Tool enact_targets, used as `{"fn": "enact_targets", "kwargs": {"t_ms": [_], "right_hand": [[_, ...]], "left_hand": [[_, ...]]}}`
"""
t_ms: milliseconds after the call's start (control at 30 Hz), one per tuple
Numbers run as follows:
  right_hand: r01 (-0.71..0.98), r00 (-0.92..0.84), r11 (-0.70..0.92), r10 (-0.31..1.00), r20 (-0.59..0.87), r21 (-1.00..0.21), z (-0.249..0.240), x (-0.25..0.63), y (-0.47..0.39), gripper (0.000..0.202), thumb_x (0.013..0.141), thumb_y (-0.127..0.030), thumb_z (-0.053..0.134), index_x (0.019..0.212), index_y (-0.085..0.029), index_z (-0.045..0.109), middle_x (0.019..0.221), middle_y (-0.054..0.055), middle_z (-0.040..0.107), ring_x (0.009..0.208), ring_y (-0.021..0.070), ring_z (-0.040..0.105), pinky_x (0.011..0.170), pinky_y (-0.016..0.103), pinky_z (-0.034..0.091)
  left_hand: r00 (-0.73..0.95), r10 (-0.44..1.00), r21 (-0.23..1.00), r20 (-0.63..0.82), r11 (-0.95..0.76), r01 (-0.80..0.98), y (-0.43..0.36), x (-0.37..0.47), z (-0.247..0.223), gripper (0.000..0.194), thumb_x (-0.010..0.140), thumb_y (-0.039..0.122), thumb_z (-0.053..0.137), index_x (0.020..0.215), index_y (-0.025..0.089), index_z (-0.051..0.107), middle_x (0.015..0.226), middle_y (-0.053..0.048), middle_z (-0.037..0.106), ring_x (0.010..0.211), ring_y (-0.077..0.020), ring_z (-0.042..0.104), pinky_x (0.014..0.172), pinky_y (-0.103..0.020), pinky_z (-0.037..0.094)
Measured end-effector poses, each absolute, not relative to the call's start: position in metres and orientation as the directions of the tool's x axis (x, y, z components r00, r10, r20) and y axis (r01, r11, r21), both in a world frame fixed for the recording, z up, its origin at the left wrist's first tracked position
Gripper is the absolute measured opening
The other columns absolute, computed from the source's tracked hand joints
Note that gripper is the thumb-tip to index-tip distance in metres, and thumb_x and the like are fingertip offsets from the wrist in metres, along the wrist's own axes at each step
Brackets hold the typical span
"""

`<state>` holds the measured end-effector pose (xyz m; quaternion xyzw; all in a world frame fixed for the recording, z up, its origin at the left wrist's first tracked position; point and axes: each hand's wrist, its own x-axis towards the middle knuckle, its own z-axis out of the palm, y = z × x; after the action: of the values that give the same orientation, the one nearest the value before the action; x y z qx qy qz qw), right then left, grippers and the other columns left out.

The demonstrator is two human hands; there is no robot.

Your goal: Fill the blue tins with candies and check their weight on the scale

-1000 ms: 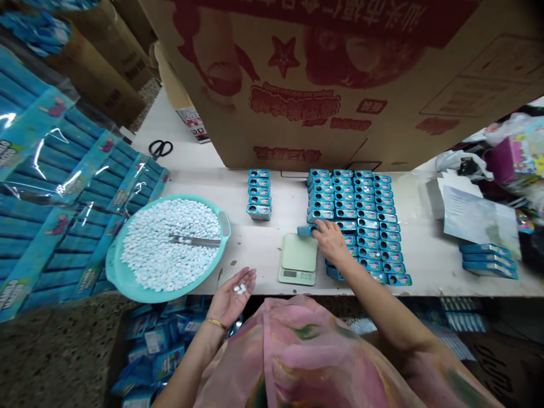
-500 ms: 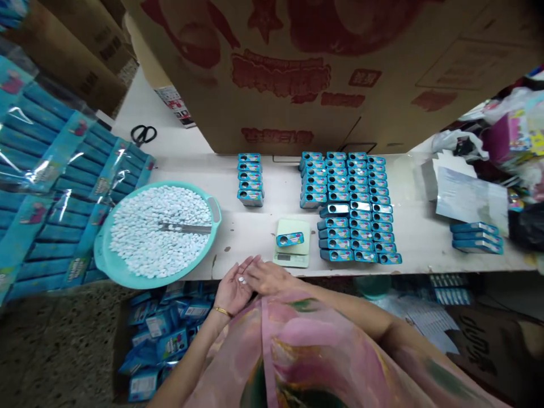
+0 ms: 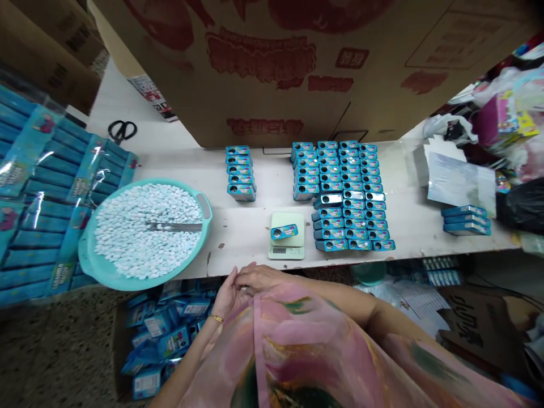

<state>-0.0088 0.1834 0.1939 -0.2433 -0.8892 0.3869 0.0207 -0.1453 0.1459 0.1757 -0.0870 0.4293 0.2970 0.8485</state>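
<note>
My left hand (image 3: 226,296) is cupped at the table's front edge, with a trace of small white candy (image 3: 243,290) between it and the other hand. My right hand (image 3: 259,278) lies across the left palm, its fingertips curled in and partly hidden. Just beyond them, a small blue tin (image 3: 284,232) rests on a pale green digital scale (image 3: 286,252). To the left stands a turquoise basin (image 3: 207,211) filled with white candies (image 3: 140,226), a flat metal tool (image 3: 176,227) lying on top.
Rows of blue tins (image 3: 351,207) stand right of the scale, and a shorter row (image 3: 241,173) behind it. A large cardboard box (image 3: 263,85) backs the table. Scissors (image 3: 122,131) lie at back left, near wrapped blue packs (image 3: 63,187). Below is a carton of blue packets (image 3: 170,340).
My right hand has closed over my left palm, covering most of the white candies seen there earlier. The camera view has shifted slightly; the tin stays on the scale.
</note>
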Motion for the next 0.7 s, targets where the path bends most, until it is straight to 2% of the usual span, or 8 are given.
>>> {"fn": "enact_targets", "kwargs": {"t_ms": [133, 200, 300, 400, 467, 567, 700], "right_hand": [[0.439, -0.864, 0.606, 0.487, -0.127, -0.664, 0.197, -0.008, 0.183, 0.016, 0.081, -0.014, 0.040, 0.093, -0.016, 0.050, 0.095, 0.005, 0.054, 0.078, 0.0124, 0.051, 0.054, 0.021, 0.038], [0.464, -0.845, 0.608, 0.521, -0.118, -0.644, 0.198, -0.005, 0.184, 0.015, 0.081, -0.015, 0.041, 0.092, -0.016, 0.050, 0.093, 0.005, 0.055, 0.075, 0.0129, 0.051, 0.056, 0.023, 0.039], [0.492, -0.796, 0.545, 0.597, -0.099, -0.679, 0.197, 0.004, 0.186, 0.015, 0.077, -0.016, 0.047, 0.091, -0.015, 0.051, 0.090, 0.006, 0.055, 0.076, 0.0135, 0.051, 0.063, 0.024, 0.041], [0.482, -0.676, 0.441, 0.737, -0.001, -0.757, 0.199, 0.021, 0.192, 0.020, 0.075, -0.011, 0.047, 0.094, -0.016, 0.052, 0.091, 0.005, 0.055, 0.082, 0.0122, 0.051, 0.071, 0.022, 0.041], [0.501, -0.582, 0.398, 0.812, 0.040, -0.769, 0.203, 0.035, 0.200, 0.020, 0.076, -0.009, 0.045, 0.093, -0.016, 0.053, 0.089, 0.004, 0.055, 0.081, 0.0112, 0.051, 0.072, 0.022, 0.041], [0.623, -0.487, 0.373, 0.873, 0.033, -0.688, 0.210, 0.053, 0.216, 0.016, 0.078, -0.011, 0.043, 0.088, -0.015, 0.055, 0.084, 0.005, 0.054, 0.079, 0.0124, 0.050, 0.071, 0.023, 0.041], [0.754, -0.455, 0.359, 0.890, -0.042, -0.550, 0.206, 0.067, 0.232, 0.018, 0.082, -0.014, 0.041, 0.088, -0.015, 0.058, 0.086, 0.006, 0.055, 0.083, 0.0134, 0.051, 0.074, 0.025, 0.041]], "left_hand": [[0.463, 0.458, 0.105, -0.759, 0.788, -0.606, 0.151, -0.140, 0.180, 0.056, 0.084, 0.037, 0.033, 0.133, 0.011, 0.020, 0.113, -0.015, 0.054, 0.104, -0.0241, 0.052, 0.091, -0.039, 0.037], [0.472, 0.463, 0.093, -0.750, 0.781, -0.618, 0.156, -0.136, 0.184, 0.055, 0.084, 0.036, 0.031, 0.132, 0.011, 0.022, 0.110, -0.015, 0.056, 0.102, -0.0233, 0.053, 0.090, -0.038, 0.038], [0.505, 0.459, 0.066, -0.731, 0.784, -0.617, 0.165, -0.128, 0.192, 0.047, 0.086, 0.035, 0.029, 0.127, 0.012, 0.032, 0.101, -0.012, 0.061, 0.094, -0.0216, 0.058, 0.088, -0.040, 0.040], [0.519, 0.518, 0.064, -0.680, 0.747, -0.662, 0.176, -0.118, 0.199, 0.038, 0.086, 0.031, 0.030, 0.111, 0.011, 0.049, 0.089, -0.009, 0.064, 0.086, -0.0186, 0.060, 0.086, -0.038, 0.042], [0.500, 0.565, 0.081, -0.656, 0.711, -0.698, 0.183, -0.110, 0.203, 0.033, 0.085, 0.028, 0.032, 0.099, 0.010, 0.055, 0.087, -0.009, 0.064, 0.086, -0.0168, 0.060, 0.087, -0.034, 0.042], [0.416, 0.597, 0.167, -0.686, 0.685, -0.709, 0.195, -0.098, 0.210, 0.026, 0.082, 0.023, 0.039, 0.090, 0.008, 0.059, 0.093, -0.012, 0.063, 0.093, -0.0175, 0.057, 0.089, -0.031, 0.040], [0.111, 0.696, 0.463, -0.710, 0.580, -0.671, 0.209, -0.106, 0.216, 0.014, 0.073, 0.015, 0.051, 0.082, 0.009, 0.061, 0.087, -0.012, 0.064, 0.084, -0.0174, 0.059, 0.082, -0.031, 0.043]]}}
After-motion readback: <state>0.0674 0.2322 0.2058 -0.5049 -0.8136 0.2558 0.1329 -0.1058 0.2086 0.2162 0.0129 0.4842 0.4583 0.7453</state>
